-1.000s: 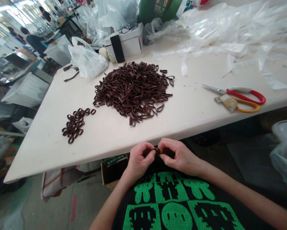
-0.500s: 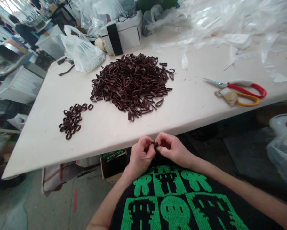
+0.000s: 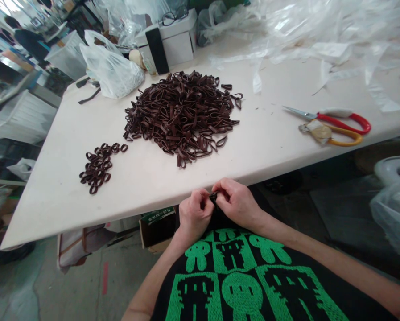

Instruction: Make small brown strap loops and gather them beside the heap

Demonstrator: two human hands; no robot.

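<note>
Both hands meet at the table's front edge, pinching one small dark brown leather loop (image 3: 213,195) between them. My left hand (image 3: 195,213) grips its left side with thumb and fingers. My right hand (image 3: 237,203) has closed fingers on the other side, and they cover most of the loop. Beyond my hands lies a large heap of flattened brown leather loops (image 3: 183,113). To its left is a smaller group of rounded, opened-out loops (image 3: 97,167).
Scissors with red and yellow handles (image 3: 340,127) lie at the right of the white table (image 3: 146,183). A white plastic bag (image 3: 114,73), a white box (image 3: 179,44) with glasses on top and clear plastic sheeting (image 3: 303,31) are at the back. A person (image 3: 27,40) is far off at left.
My right hand has turned and its fingers now fold further over the loop, hiding more of it. My left hand has stayed almost in place. The view has shifted slightly.
</note>
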